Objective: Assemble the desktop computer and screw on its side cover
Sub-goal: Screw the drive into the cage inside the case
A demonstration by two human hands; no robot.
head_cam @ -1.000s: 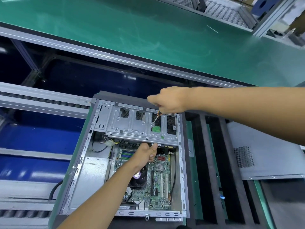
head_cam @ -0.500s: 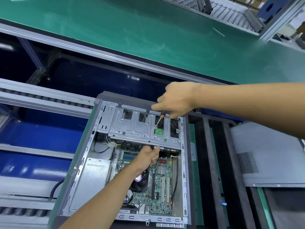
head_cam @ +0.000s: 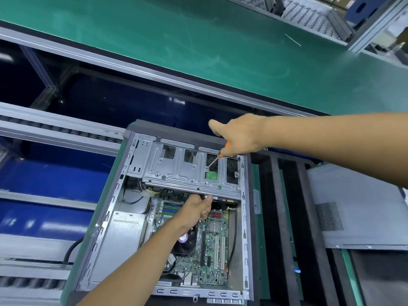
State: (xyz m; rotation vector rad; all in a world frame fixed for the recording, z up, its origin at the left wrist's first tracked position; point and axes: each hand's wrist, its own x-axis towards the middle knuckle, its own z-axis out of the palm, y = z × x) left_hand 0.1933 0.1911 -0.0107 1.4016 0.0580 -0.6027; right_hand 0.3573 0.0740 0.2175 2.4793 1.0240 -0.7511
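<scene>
The open computer case (head_cam: pixel 141 250) lies on its side at about 6 o'clock in the view, its motherboard (head_cam: pixel 212 246) exposed, and the grey side cover (head_cam: pixel 362 208) waits off at 3 o'clock on the work surface (head_cam: pixel 351 270), not yet fitted. The right hand (head_cam: pixel 240 135) clenches an orange-handled screwdriver (head_cam: pixel 217 157) whose tip sits on a screw in the metal drive cage (head_cam: pixel 176 168) at the case's 12 o'clock end. The left hand (head_cam: pixel 198 208) has its fingers (head_cam: pixel 208 199) curled under the cage's near edge, bracing it. The step in hand looks like fastening that cage. To do it well, keep the shaft in line with the screw, not leaning as it does now, press down firmly before turning so the tip does not cam out, and hold the cage steady so the holes stay matched. A slipping tip could strike the green board (head_cam: pixel 211 175) just beside the screw.
</scene>
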